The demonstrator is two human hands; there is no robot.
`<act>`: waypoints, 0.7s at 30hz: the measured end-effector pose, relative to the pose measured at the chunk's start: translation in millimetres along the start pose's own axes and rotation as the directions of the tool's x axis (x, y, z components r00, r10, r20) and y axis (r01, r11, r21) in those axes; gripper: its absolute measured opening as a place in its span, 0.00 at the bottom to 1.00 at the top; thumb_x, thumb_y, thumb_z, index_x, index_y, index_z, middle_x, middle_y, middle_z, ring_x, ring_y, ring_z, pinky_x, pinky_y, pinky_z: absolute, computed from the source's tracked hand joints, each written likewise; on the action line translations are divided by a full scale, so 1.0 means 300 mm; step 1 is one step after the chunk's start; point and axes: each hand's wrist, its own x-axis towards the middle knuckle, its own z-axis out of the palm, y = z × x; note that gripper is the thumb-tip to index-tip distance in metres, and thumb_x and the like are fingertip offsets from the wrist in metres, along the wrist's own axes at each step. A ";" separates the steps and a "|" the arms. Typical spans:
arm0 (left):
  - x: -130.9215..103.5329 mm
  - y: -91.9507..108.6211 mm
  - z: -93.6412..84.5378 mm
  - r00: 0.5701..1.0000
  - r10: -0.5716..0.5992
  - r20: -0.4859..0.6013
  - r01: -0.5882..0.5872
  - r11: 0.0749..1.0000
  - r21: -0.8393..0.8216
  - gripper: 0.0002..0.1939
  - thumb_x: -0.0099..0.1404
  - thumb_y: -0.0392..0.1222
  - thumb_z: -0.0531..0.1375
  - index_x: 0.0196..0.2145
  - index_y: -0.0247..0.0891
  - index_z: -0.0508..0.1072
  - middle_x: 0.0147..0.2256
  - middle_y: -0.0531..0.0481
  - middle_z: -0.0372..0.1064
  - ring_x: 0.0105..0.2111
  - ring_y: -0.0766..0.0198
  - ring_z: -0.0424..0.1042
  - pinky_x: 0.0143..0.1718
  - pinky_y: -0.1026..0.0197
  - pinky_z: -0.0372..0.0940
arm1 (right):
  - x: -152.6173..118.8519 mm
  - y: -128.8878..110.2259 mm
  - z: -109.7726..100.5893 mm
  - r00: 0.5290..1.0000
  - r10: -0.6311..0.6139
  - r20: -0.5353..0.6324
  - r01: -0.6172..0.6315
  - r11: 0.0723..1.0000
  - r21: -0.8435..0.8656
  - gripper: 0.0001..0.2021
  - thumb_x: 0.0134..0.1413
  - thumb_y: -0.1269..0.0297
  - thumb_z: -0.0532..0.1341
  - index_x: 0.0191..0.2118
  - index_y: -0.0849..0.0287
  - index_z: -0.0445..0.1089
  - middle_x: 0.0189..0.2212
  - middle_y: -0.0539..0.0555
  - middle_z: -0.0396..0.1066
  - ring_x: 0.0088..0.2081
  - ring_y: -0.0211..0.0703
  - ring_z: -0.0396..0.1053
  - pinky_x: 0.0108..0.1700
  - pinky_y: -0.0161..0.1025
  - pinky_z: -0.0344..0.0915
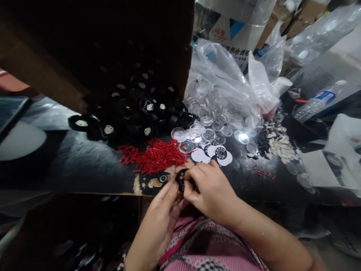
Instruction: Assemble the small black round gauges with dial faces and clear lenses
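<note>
A small round black part (180,177) with a dial-like face is held at the table's front edge. My left hand (166,205) grips it from the left, fingers wrapped around its side. My right hand (207,184) is closed in a pinch over its right side; the fingers cover whatever may be between them. Just beyond lies a heap of thin red pointers (158,154). Behind my right hand are round white and black dial discs (221,152). Close to my left fingers, a small dark ring (163,178) rests on the table.
A cardboard box on its side (187,56) holds black round housings (109,130) with white pieces. Clear round covers (208,116) spill from a plastic bag (222,64). White small parts (282,145), a plastic bottle (318,101) and an open white box (321,169) stand at right.
</note>
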 end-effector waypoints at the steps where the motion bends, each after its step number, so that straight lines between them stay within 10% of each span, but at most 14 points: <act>1: 0.002 -0.003 0.003 1.000 -0.002 0.006 0.002 1.000 -0.017 0.22 0.64 0.54 0.59 0.53 0.48 0.72 0.57 0.48 0.67 0.59 0.48 0.63 0.58 0.49 0.62 | 0.000 -0.003 -0.005 0.998 0.064 0.016 -0.065 0.997 0.050 0.04 0.57 0.70 0.55 0.34 0.60 0.68 0.31 0.54 0.73 0.34 0.42 0.68 0.43 0.43 0.56; 6: 0.026 0.002 -0.019 0.991 0.130 0.026 -0.132 0.969 0.211 0.21 0.60 0.48 0.65 0.52 0.49 0.74 0.58 0.53 0.66 0.63 0.55 0.56 0.64 0.58 0.50 | 0.030 0.078 -0.050 0.968 0.110 0.227 -0.181 0.930 0.319 0.04 0.58 0.69 0.59 0.35 0.57 0.72 0.29 0.48 0.74 0.30 0.37 0.69 0.40 0.37 0.60; 13: 0.049 -0.030 -0.024 0.997 0.076 0.022 -0.076 0.997 -0.011 0.19 0.63 0.48 0.62 0.52 0.49 0.73 0.56 0.52 0.69 0.56 0.54 0.66 0.53 0.58 0.68 | 0.173 0.326 -0.044 0.958 0.283 -0.040 -0.285 0.942 -0.176 0.20 0.56 0.67 0.61 0.55 0.61 0.66 0.53 0.66 0.66 0.51 0.58 0.66 0.51 0.54 0.58; 21: 0.064 -0.037 -0.030 0.996 0.084 0.028 -0.083 0.995 -0.057 0.18 0.63 0.47 0.63 0.51 0.47 0.74 0.55 0.51 0.70 0.55 0.54 0.68 0.51 0.58 0.70 | 0.142 0.400 -0.039 0.952 0.302 -0.050 -0.304 0.951 -0.046 0.16 0.60 0.66 0.56 0.52 0.58 0.70 0.42 0.56 0.72 0.38 0.41 0.70 0.43 0.37 0.65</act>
